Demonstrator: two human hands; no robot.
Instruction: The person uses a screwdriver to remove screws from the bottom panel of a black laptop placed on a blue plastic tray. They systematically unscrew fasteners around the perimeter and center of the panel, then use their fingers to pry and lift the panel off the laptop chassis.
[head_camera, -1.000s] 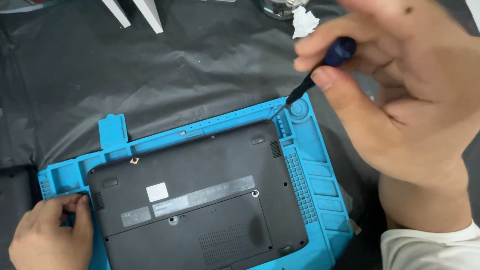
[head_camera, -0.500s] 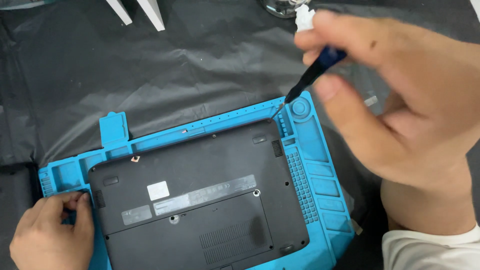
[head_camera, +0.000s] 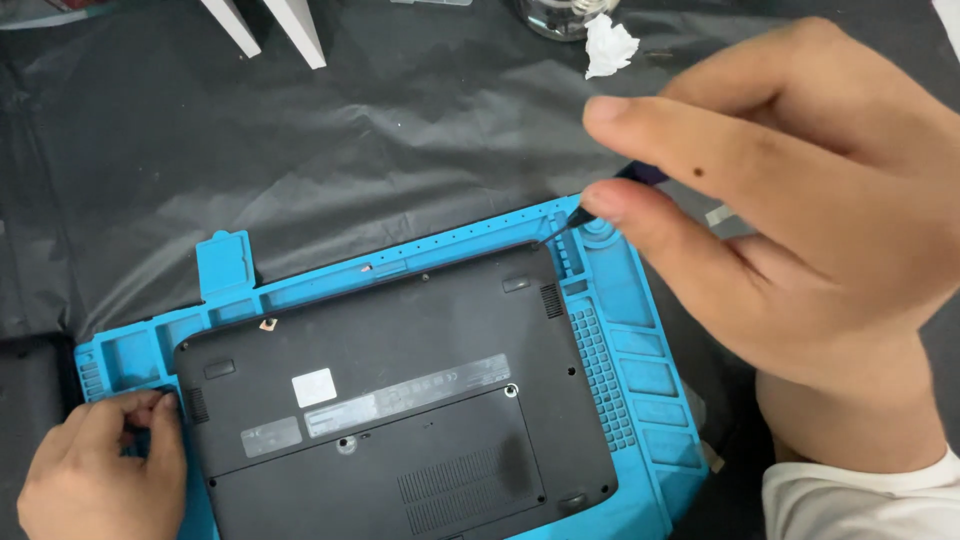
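The right hand (head_camera: 800, 230) is closed in a pinch on a slim screwdriver (head_camera: 590, 208), whose dark blue handle shows only as a sliver behind the fingers and whose thin tip points down toward the laptop's (head_camera: 390, 400) corner at about 1 o'clock; the left hand (head_camera: 100, 470) is curled, fingertips pressed on the laptop's edge at 9 o'clock, though whether it pinches anything small I cannot tell. The laptop lies underside up on the blue work mat (head_camera: 640, 330), filling most of it; it looks stiff and moderately heavy, its black plastic shell smooth and likely to slide a little on the mat (hence, I judge, the steadying hand). Best held flat by its two short edges; the vent slots and rubber feet look more delicate. The screwdriver is light and rigid, its fine tip apt to slip out of a small screw head. Open room lies from 10 to 12 o'clock, over the wrinkled black sheet (head_camera: 350, 150); a crumpled white tissue (head_camera: 608, 45) and two white legs (head_camera: 265, 30) stand well apart at the far edge; the mat's tray compartments run down the 3 o'clock side.
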